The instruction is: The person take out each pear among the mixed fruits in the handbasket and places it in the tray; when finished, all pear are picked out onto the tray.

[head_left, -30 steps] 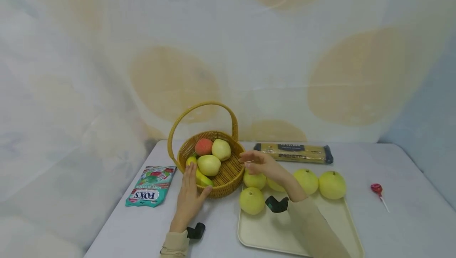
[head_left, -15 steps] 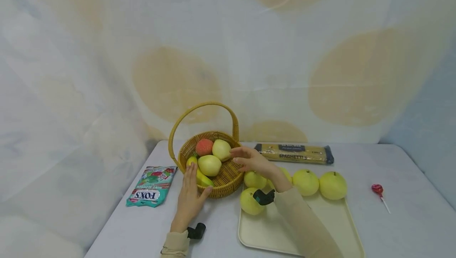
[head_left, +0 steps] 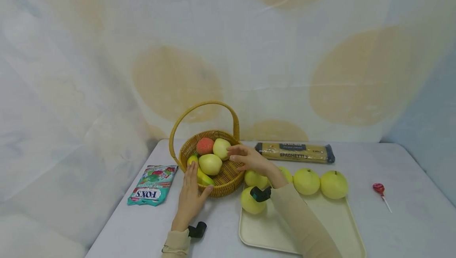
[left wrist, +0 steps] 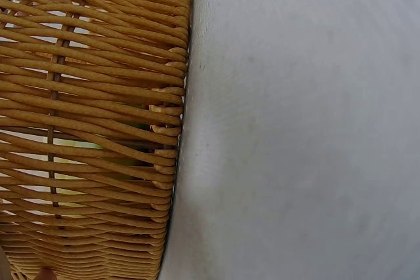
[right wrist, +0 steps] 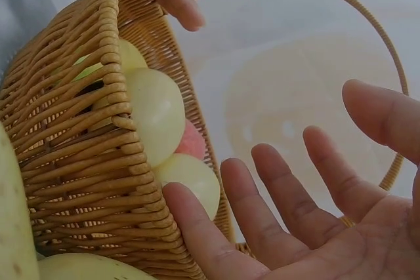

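Note:
A brown wicker basket (head_left: 228, 188) with a tall handle stands at mid-table. In it lie a banana (head_left: 204, 178), two pale yellow-green round fruits (head_left: 210, 164) and a red rough-skinned fruit (head_left: 205, 146). My left hand (head_left: 190, 198) rests against the basket's near left rim, fingers straight and overlapping the banana. The left wrist view shows the woven side (left wrist: 98, 109) close up. My right hand (head_left: 253, 160) hovers at the right rim, fingers spread and nothing held. Its fingertips (right wrist: 239, 178) come near the rearmost pale fruit in the right wrist view.
A cream tray (head_left: 267, 238) with several yellow-green round fruits (head_left: 333, 184) sits to the right, partly under my right forearm. Behind it lies a spaghetti packet (head_left: 295, 153). A teal candy bag (head_left: 153, 185) is at left, a red lollipop (head_left: 379, 188) at far right.
My right hand has moved left, from beside the basket's right rim to over it, near the pale fruits. The left hand stays at the near left rim.

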`<state>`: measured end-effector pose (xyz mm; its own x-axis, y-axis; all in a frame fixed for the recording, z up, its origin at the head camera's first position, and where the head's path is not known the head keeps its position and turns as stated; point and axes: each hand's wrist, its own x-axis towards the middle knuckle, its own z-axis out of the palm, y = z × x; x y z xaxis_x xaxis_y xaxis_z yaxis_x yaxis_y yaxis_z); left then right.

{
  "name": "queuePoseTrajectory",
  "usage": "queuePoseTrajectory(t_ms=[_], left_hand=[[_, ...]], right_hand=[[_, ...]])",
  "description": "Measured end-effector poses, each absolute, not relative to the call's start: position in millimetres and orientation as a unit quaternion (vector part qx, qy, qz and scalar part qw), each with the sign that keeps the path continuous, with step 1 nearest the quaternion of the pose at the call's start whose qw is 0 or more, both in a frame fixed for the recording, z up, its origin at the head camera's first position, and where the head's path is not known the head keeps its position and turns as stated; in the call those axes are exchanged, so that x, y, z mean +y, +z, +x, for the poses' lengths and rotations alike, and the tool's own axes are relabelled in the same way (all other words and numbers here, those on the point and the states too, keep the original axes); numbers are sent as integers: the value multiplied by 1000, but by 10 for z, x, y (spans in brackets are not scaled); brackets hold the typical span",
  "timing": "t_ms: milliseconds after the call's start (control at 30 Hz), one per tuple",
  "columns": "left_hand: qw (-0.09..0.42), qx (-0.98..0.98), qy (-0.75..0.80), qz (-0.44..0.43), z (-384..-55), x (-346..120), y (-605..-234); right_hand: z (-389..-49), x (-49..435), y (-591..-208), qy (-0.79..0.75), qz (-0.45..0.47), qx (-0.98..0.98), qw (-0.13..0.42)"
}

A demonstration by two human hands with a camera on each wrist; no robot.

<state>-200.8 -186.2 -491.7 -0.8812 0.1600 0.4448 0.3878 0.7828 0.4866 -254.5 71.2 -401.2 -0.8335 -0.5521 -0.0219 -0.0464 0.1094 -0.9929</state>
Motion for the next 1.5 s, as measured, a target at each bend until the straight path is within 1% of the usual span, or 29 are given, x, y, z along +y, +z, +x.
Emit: queuePoseTrajectory(t_ms=[333,700,767,867,1000,1133,1300,1500], left_hand=[[190,-926,-290,-150,-2006,-1867,-4903],[197,-922,-291,-162,-2002,-1852,-4885],[197,-922,-291,-163,-2003,-1850,-4883],[198,-922,-290,-166,-2004,-1852,-4887],[204,-922,-288,-161,-2003,-1864,-4903],[208,-921,-290,-157,-2009,-1861,-4909],[201,-921,-296,-152,-2009,-1846,-4905],[191,-925,-296,-141,-1992,-1852,-4895]], right_hand=[[-2643,590,-4052,-630,-213,720,196],[-2749,382,-4013,-646,-175,719,187],[-2769,342,-4013,-659,-165,712,177],[-2768,251,-4012,-681,-134,704,148],[-2691,72,-3985,-694,-91,705,110],[-2630,-91,-3977,-698,-76,706,90],[-2639,-209,-4042,-702,-63,706,68],[-2658,-277,-4167,-700,-14,714,36]])
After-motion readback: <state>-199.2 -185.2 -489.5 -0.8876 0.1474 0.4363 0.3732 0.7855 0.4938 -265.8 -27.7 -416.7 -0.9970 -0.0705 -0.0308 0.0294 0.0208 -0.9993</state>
